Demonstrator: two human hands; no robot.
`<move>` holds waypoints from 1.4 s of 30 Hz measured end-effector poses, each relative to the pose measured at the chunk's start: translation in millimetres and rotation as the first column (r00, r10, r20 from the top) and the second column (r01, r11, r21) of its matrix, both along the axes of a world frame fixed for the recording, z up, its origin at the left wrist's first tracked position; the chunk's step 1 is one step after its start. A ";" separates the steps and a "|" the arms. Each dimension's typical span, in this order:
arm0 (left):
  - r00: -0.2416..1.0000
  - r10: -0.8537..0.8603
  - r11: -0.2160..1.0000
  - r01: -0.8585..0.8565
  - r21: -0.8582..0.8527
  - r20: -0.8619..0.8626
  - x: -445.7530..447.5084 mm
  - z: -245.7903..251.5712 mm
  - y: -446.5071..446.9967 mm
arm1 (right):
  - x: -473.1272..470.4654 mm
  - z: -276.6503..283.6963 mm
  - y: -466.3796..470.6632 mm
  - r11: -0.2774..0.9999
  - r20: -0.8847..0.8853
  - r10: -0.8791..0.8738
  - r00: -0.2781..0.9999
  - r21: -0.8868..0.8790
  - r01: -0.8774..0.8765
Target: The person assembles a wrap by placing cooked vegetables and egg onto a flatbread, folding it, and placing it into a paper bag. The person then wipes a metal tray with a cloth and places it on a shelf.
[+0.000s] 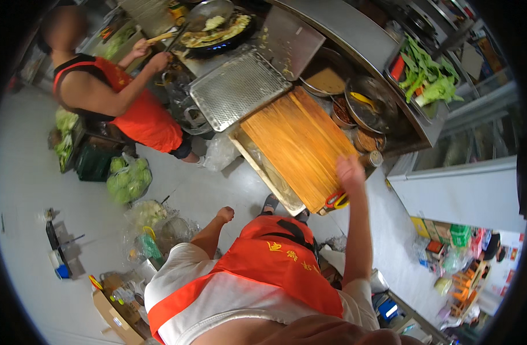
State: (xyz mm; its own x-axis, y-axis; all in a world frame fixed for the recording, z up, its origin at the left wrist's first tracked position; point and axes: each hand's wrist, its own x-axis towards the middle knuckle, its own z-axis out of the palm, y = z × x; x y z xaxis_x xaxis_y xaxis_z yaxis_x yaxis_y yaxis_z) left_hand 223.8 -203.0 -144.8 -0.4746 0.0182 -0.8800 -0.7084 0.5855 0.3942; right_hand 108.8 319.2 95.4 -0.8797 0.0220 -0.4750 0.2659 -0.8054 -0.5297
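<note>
My right hand (351,172), blurred by motion, is at the right edge of a wooden cutting board (296,146); whether it touches the wood I cannot tell. Just below it, scissors (334,200) with red and yellow handles lie at the board's near corner. A capped jar (373,159) stands close to the hand's right. My left hand (225,213) hangs beside my red apron (263,250), its fingers curled with nothing seen in them. Under the board, a pale-rimmed bin (268,185) shows on the left side.
Beyond the board lies a perforated metal tray (242,90). A co-worker (121,99) in a red apron holds tools at a wok (216,36) of food. Bowls of seasoning (343,112) and a pan (369,114) with a yellow-handled utensil stand to the right. Bagged cabbages (129,177) sit on the floor.
</note>
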 end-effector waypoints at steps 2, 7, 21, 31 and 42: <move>0.996 0.087 0.996 -0.087 -0.004 -0.025 7.7 7.7 -2.5 | -81.1 31.1 22.1 0.933 0.258 -0.342 0.904 -0.021 0.359; 0.945 0.285 0.958 -0.277 0.070 -0.162 19.9 35.2 29.4 | -163.8 11.5 57.6 0.744 0.299 -0.663 0.687 0.155 0.650; 0.934 0.355 0.934 -0.356 -0.030 -0.039 136.7 24.0 96.2 | -40.5 -22.8 -22.7 0.892 0.144 -0.360 0.922 0.343 0.295; 0.856 0.487 0.873 -0.478 0.096 -0.173 95.4 45.5 102.1 | -30.0 -68.9 -102.6 0.954 0.204 -0.043 0.978 0.301 -0.021; 0.890 0.439 0.899 -0.435 0.058 -0.127 115.3 56.5 97.3 | -11.9 -55.1 -45.9 0.469 0.031 0.269 0.963 0.869 -0.158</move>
State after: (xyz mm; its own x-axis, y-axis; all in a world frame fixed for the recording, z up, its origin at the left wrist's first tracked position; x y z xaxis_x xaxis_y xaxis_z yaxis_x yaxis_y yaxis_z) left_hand 339.1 -105.7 -88.4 -0.5534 -0.1951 -0.8098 -0.8295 0.2170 0.5146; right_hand 96.8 273.3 40.3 -0.9545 0.1736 -0.2425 0.2676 0.1396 -0.9534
